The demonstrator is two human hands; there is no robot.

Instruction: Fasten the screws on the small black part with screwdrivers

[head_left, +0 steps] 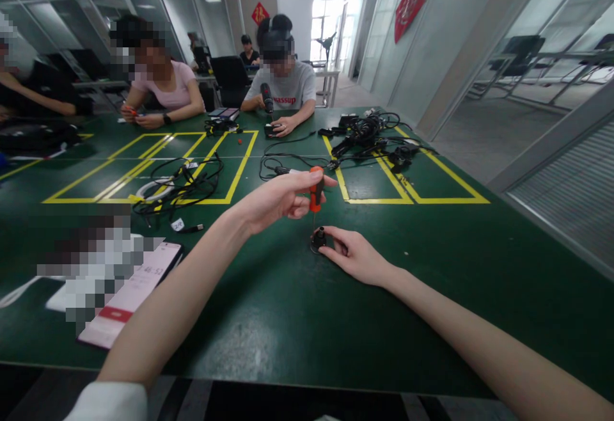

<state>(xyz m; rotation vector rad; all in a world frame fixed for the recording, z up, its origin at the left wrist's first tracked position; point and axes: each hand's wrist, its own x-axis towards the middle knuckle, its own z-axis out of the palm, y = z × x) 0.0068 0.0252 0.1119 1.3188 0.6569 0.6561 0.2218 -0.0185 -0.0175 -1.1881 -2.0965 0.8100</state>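
My left hand [288, 197] is closed around the orange and black handle of a screwdriver [315, 192]. The screwdriver stands upright, its thin shaft pointing down at a small round black part [318, 239] on the green table. Whether the tip sits in a screw is too small to tell. With thumb and fingers, my right hand [352, 253] pinches that black part from the right side. A short dark stub sticks up from the part's round base.
Left of my forearm lies a phone [139, 286]. Coiled black cables [187, 184] rest ahead to the left, and a larger cable pile [364, 133] at the far right. Yellow tape lines mark the green table [336, 338]. Across it, a person [283, 82] holds a power drill [267, 97].
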